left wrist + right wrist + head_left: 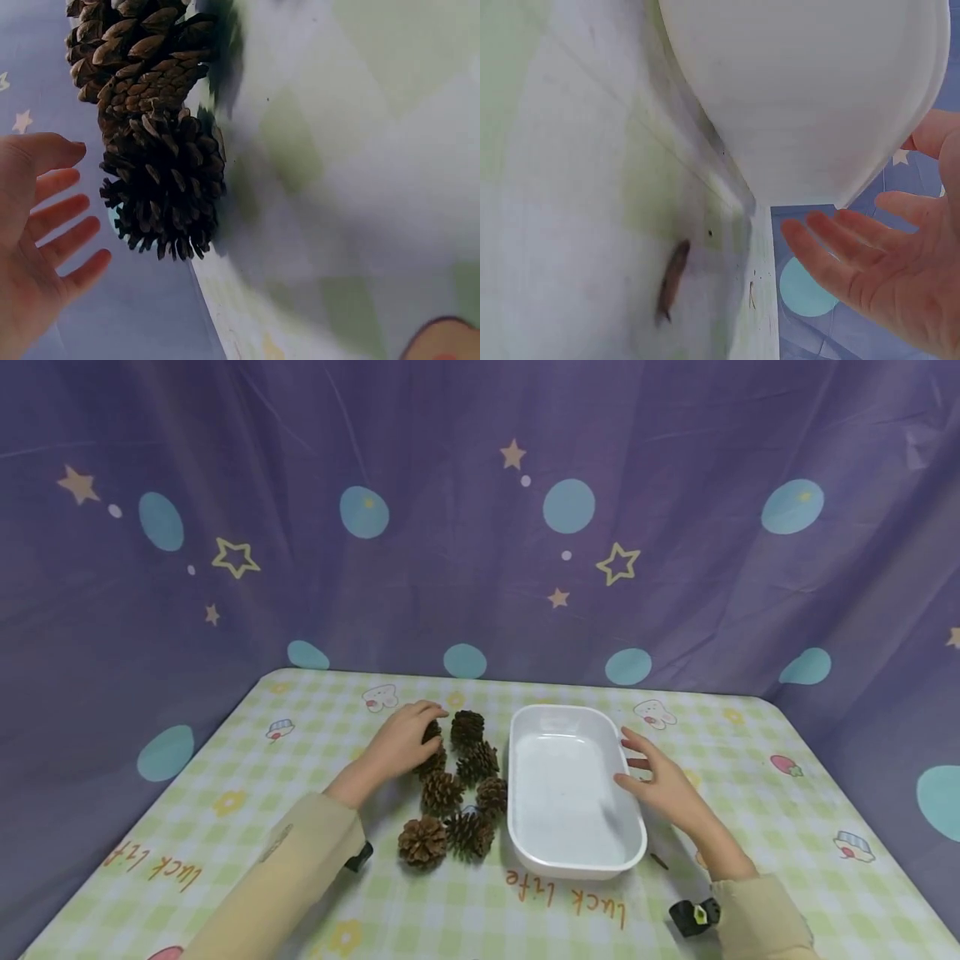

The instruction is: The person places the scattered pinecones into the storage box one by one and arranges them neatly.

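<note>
Several brown pine cones are grouped left of a white rectangular dish (573,793), which has nothing inside. My left hand (401,739) hovers at the back left of the group, its fingers reaching over a pine cone (431,764) partly hidden beneath it. In the left wrist view, the fingers are spread and a gap shows between them and the nearest dark pine cone (165,187). At the dish's right side is my right hand (660,781), thumb at the rim. Its other fingers extend loosely along the outer wall (802,105), as the right wrist view shows.
A checked cloth (750,802) with printed drawings covers the table. Close to the dish's right side lies a small brown scrap (673,281), with tiny specks nearby. Behind the table hangs a purple curtain (450,593) with stars and blue spots.
</note>
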The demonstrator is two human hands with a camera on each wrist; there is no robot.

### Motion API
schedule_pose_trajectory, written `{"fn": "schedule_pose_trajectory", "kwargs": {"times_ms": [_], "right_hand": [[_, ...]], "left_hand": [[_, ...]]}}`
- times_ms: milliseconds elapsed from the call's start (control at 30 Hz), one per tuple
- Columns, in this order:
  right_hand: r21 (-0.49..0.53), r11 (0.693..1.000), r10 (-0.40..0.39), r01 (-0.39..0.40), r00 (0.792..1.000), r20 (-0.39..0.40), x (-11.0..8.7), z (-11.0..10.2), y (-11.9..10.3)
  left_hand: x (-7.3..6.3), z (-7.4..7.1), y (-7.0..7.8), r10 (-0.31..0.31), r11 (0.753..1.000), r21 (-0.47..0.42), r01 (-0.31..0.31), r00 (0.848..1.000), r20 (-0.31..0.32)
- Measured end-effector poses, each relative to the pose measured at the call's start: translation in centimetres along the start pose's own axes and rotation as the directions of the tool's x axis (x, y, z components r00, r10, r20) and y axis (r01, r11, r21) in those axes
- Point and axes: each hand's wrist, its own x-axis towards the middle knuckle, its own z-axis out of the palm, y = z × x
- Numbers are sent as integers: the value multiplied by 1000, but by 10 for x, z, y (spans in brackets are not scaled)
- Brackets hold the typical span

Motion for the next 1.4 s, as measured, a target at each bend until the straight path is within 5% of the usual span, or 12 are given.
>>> {"fn": "schedule_pose_trajectory", "kwargs": {"times_ms": [200,533,1400], "right_hand": [[38,999,38,-38,999,7,-1,3,-1],[119,990,71,-74,997,27,-2,6,1],[202,975,78,-93,994,81,-3,4,6]], "left_hand": [[11,5,7,110,994,18,-111,993,46],[19,9,11,173,984,25,-179,973,152],[50,15,12,87,994,44,-98,977,193]]}}
